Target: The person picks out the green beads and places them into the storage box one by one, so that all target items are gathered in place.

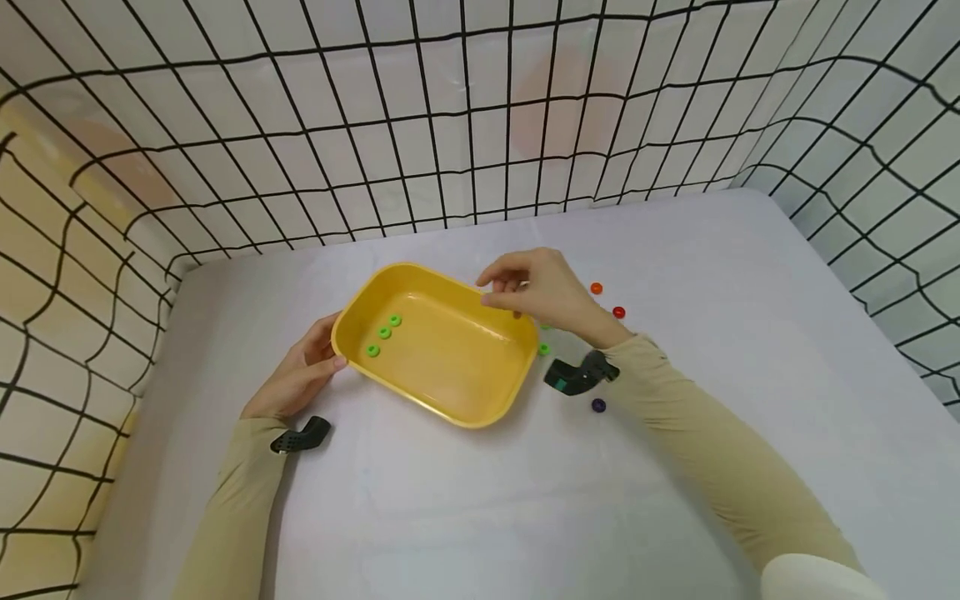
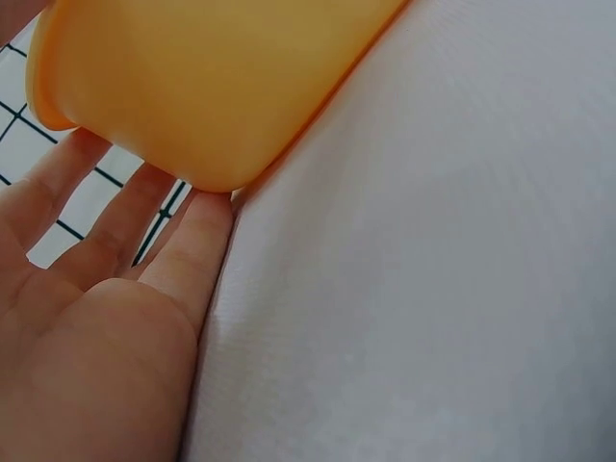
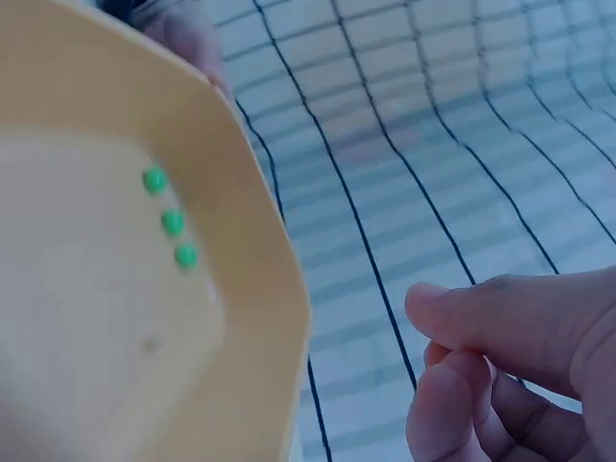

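Observation:
A yellow plastic tray (image 1: pixel 442 367) with rounded corners sits on the white-covered table, tilted slightly in the head view. Three small green ring-shaped beads (image 1: pixel 384 332) lie in a row near its left end. My left hand (image 1: pixel 303 367) holds the tray's left end, thumb by the rim and fingers against the outer wall (image 2: pixel 221 106). Above the tray's far right edge hovers my right hand (image 1: pixel 536 287). Its fingers are loosely bent, and nothing shows between thumb and fingers (image 3: pixel 448 409) in the right wrist view.
Right of the tray lie a green bead (image 1: pixel 544 350), another partly hidden by the right hand, an orange bead (image 1: pixel 596 288), a red bead (image 1: pixel 618 312) and a dark blue bead (image 1: pixel 598 406). Black wire mesh (image 1: pixel 468 108) stands along the back and both sides.

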{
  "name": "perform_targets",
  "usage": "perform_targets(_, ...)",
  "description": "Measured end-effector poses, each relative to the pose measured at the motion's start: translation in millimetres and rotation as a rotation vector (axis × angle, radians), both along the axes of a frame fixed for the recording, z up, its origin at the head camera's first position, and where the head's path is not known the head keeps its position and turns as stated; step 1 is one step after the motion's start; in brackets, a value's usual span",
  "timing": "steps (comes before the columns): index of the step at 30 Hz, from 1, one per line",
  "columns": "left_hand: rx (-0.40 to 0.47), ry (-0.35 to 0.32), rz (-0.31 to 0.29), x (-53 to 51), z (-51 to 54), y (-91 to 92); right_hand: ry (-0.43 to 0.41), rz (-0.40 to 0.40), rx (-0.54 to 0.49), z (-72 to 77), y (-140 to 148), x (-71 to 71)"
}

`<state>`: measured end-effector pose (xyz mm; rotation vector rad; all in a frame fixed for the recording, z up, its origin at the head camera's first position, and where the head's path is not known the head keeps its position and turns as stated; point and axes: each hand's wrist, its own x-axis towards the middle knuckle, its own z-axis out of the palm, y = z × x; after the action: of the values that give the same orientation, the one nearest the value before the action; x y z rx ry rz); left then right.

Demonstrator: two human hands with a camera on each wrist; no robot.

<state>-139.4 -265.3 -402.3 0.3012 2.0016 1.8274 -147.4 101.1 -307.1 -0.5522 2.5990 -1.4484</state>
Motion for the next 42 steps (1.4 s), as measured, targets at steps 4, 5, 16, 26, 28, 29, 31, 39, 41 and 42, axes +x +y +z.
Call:
perform_targets(4,-0.001,-0.002,0.004,-0.9,2.6,-0.5,-0.006,-0.119,-0.030,-18.4,47,22.9)
perform_targets(5,0.001,-0.001,0.006,-1.1,3.1,-0.8,-0.013,-0.148,-0.034,-24.1,57,28.2)
perform_targets(16,0.010,0.004,0.016,-4.1,4.3,-1.9,-0.019,-0.360,-0.036,-73.5,136,52.4)
perform_targets(26,-0.007,-0.007,0.019,-5.1,3.5,0.6,-0.019,-0.401,-0.010,-103.9,160,42.6)
perform_targets(28,0.001,-0.006,0.021,-4.9,2.7,0.6,-0.031,-0.380,-0.039,-107.4,161,42.9)
perform_targets(29,0.009,-0.002,0.018,-4.6,2.1,0.4,-0.035,-0.366,-0.044,-108.9,162,43.5)
perform_targets(31,0.023,0.002,0.005,-3.7,0.4,0.3,-0.053,-0.359,-0.054,-111.4,162,45.6)
perform_targets(39,0.013,-0.006,0.012,0.1,-4.5,-0.8,-0.127,-0.322,-0.028,-116.6,163,48.4)
perform_targets(41,0.013,-0.005,0.015,0.5,-3.9,-2.0,-0.123,-0.292,-0.005,-117.5,164,47.1)
perform_targets(42,0.013,-0.004,0.014,0.5,-3.4,-2.7,-0.124,-0.283,0.000,-117.8,164,46.4)
